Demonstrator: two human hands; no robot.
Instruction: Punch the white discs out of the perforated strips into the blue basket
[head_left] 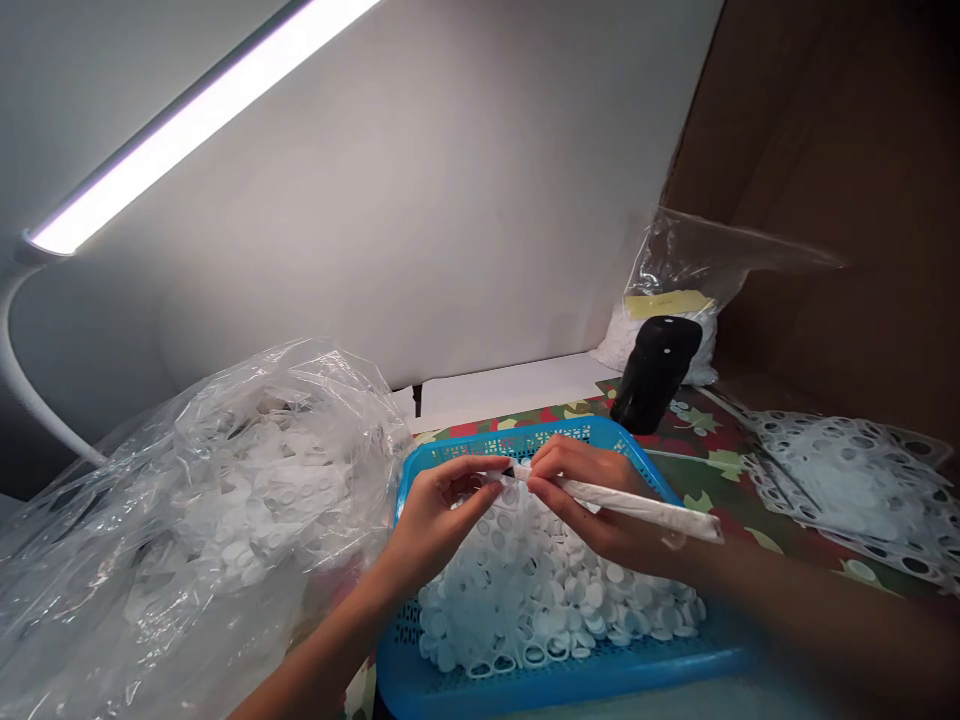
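Observation:
Both hands meet over a blue plastic basket [570, 675] heaped with small white discs and rings [540, 590]. My right hand [600, 500] is closed around a long white wrapped stick [660, 510] that points toward the left hand. My left hand [442, 505] pinches at the stick's tip with thumb and fingers, apparently on a small white piece that I cannot make out clearly.
A large clear plastic bag [210, 500] of white pieces fills the left. A black cylinder [654, 372] stands behind the basket. Another clear bag [675, 300] sits at the back right. White punched-out sheets [855, 480] lie on the right. A lamp bar [187, 120] glows overhead.

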